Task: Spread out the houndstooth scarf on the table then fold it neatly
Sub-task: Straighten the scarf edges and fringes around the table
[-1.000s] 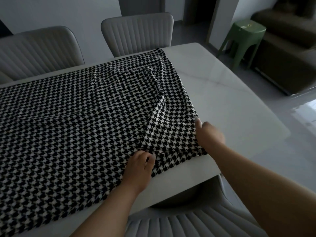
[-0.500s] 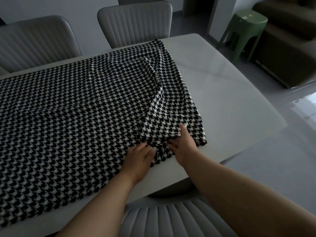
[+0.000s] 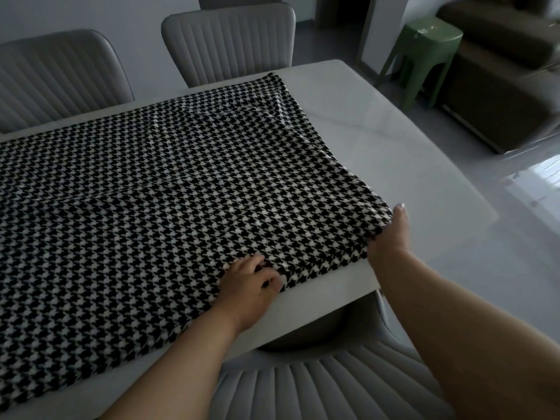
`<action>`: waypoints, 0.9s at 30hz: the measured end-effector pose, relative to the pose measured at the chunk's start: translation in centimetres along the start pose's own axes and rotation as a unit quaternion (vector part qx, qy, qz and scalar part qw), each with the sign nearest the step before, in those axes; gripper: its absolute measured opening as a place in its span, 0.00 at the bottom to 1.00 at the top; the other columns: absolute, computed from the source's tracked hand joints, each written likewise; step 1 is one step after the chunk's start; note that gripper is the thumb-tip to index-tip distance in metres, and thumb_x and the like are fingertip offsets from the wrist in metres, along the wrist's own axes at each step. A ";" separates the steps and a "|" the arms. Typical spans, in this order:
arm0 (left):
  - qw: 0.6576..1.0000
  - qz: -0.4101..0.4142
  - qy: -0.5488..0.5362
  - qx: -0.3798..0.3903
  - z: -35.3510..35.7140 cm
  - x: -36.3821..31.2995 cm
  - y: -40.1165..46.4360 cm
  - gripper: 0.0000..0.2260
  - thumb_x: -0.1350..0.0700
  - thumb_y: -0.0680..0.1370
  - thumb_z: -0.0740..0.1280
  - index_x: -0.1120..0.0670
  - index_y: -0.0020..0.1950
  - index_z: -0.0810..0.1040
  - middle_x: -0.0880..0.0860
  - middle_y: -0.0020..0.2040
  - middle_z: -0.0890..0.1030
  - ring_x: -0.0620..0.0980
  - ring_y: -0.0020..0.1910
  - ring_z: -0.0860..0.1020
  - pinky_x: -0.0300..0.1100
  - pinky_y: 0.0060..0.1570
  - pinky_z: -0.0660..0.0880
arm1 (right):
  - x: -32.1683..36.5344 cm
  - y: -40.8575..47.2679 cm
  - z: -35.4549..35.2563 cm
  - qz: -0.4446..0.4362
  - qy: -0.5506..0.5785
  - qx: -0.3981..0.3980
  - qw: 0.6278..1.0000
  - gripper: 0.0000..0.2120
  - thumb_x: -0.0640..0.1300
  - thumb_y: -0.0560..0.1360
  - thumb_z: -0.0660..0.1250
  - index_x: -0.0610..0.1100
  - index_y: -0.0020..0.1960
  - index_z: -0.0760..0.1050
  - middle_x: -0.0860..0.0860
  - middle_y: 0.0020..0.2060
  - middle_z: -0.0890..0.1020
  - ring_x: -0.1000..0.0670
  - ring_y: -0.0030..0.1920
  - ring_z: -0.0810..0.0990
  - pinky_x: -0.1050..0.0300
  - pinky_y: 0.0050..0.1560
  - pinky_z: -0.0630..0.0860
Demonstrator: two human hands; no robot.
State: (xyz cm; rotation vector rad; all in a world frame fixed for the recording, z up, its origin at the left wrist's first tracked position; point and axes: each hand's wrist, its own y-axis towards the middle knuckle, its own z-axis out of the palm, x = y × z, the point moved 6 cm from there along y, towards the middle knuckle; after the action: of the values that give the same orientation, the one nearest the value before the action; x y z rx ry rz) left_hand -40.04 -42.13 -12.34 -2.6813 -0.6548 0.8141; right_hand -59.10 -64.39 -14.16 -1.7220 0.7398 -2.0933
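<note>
So your left hand point(image 3: 247, 286) is down on the near edge of the houndstooth scarf point(image 3: 157, 201), fingers curled and pinching a little bunch of the fabric right at the hem, thumb alongside. Your right hand point(image 3: 389, 237) is off to the right of that one, at the scarf's near right corner, with the thumb sticking up and the fingers tucked under the cloth, so that grip is holding the corner slightly lifted off the bench point(image 3: 409, 165). The scarf itself runs away from both grips to the left and toward the far side, lying mostly flat across the white bench, with a few soft ripples up near its far right corner. To the right of your right hand it's just bare benchtop. Beyond the scarf's far edge there are two grey ribbed chairs point(image 3: 230, 40), another one sits right under your forearms, and a green stool point(image 3: 424, 53) stands on the floor past the bench's far right corner, next to a dark sofa point(image 3: 500, 71).
</note>
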 end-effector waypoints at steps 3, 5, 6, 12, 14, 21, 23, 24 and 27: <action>0.998 0.013 0.060 0.016 0.5 -0.4 0.1 0.19 0.36 0.79 0.51 0.37 0.64 0.73 0.46 0.78 0.57 0.51 0.76 0.50 0.51 0.74 0.49 | -1.1 -2.2 1.1 0.056 -0.006 0.033 0.998 0.18 0.58 0.70 0.68 0.51 0.56 0.76 0.53 0.51 0.77 0.49 0.50 0.78 0.50 0.54 0.77; 0.996 0.026 0.081 0.009 0.4 -0.7 0.2 0.19 0.37 0.80 0.50 0.38 0.66 0.72 0.44 0.77 0.59 0.51 0.76 0.52 0.50 0.73 0.50 | -1.0 -2.0 0.8 0.068 -0.031 0.013 0.997 0.12 0.52 0.71 0.69 0.47 0.52 0.78 0.51 0.48 0.80 0.48 0.48 0.80 0.50 0.54 0.78; 0.996 0.032 0.087 0.001 0.2 -0.9 0.2 0.20 0.38 0.81 0.51 0.40 0.67 0.72 0.44 0.77 0.60 0.50 0.75 0.54 0.49 0.72 0.51 | -0.4 -2.1 0.6 0.069 -0.022 0.003 0.997 0.12 0.50 0.70 0.70 0.45 0.50 0.79 0.48 0.48 0.81 0.47 0.48 0.81 0.50 0.53 0.79; 0.990 0.094 0.042 -0.093 -1.7 -2.0 -0.1 0.19 0.47 0.82 0.57 0.55 0.66 0.76 0.49 0.69 0.74 0.48 0.68 0.69 0.39 0.67 0.61 | 2.5 -1.5 -0.6 -0.052 -0.062 -0.003 0.997 0.08 0.50 0.75 0.67 0.48 0.40 0.79 0.50 0.41 0.82 0.49 0.46 0.81 0.55 0.48 0.79; 0.981 0.124 0.007 -0.146 -3.1 -2.6 -0.5 0.19 0.47 0.80 0.58 0.58 0.56 0.83 0.52 0.57 0.82 0.50 0.58 0.76 0.37 0.58 0.67 | 3.1 -1.9 -1.0 -0.107 -0.107 -0.015 0.988 0.10 0.53 0.76 0.65 0.50 0.40 0.80 0.52 0.38 0.82 0.48 0.47 0.81 0.53 0.51 0.78; 0.986 0.142 -0.022 -0.090 -2.6 -2.5 -0.6 0.13 0.54 0.81 0.62 0.58 0.46 0.84 0.50 0.50 0.82 0.42 0.50 0.73 0.31 0.52 0.64 | 3.7 -2.6 -3.3 -0.186 -0.288 -0.108 0.933 0.21 0.53 0.78 0.58 0.37 0.46 0.81 0.39 0.44 0.82 0.39 0.48 0.79 0.47 0.51 0.74; 0.990 0.131 -0.006 -0.052 -1.9 -2.1 -0.3 0.15 0.54 0.82 0.60 0.58 0.44 0.83 0.48 0.48 0.81 0.43 0.50 0.73 0.33 0.52 0.66 | 3.3 -2.3 -4.0 -0.179 -0.329 -0.118 0.920 0.23 0.52 0.78 0.56 0.36 0.40 0.78 0.37 0.37 0.79 0.37 0.41 0.76 0.48 0.44 0.73; 0.992 0.125 0.007 -0.032 -1.4 -1.8 -0.2 0.16 0.53 0.82 0.60 0.56 0.40 0.80 0.48 0.45 0.80 0.44 0.49 0.74 0.36 0.51 0.68 | 3.3 -2.2 -4.2 -0.174 -0.354 -0.121 0.911 0.22 0.51 0.78 0.55 0.36 0.36 0.75 0.39 0.32 0.75 0.38 0.37 0.73 0.50 0.40 0.69; 0.995 0.095 0.038 0.014 -0.4 -1.4 0.0 0.17 0.51 0.82 0.59 0.52 0.33 0.71 0.48 0.38 0.74 0.47 0.43 0.72 0.44 0.47 0.71 | 3.0 -1.9 -4.5 -0.143 -0.424 -0.118 0.886 0.22 0.49 0.80 0.52 0.37 0.36 0.73 0.44 0.29 0.71 0.43 0.37 0.72 0.53 0.40 0.66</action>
State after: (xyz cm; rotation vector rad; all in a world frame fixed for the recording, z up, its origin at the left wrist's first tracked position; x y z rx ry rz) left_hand -40.86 -42.90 -11.34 -2.7644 -0.3718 0.7571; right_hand -64.04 -63.70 -11.25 -2.7033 0.4806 -1.1601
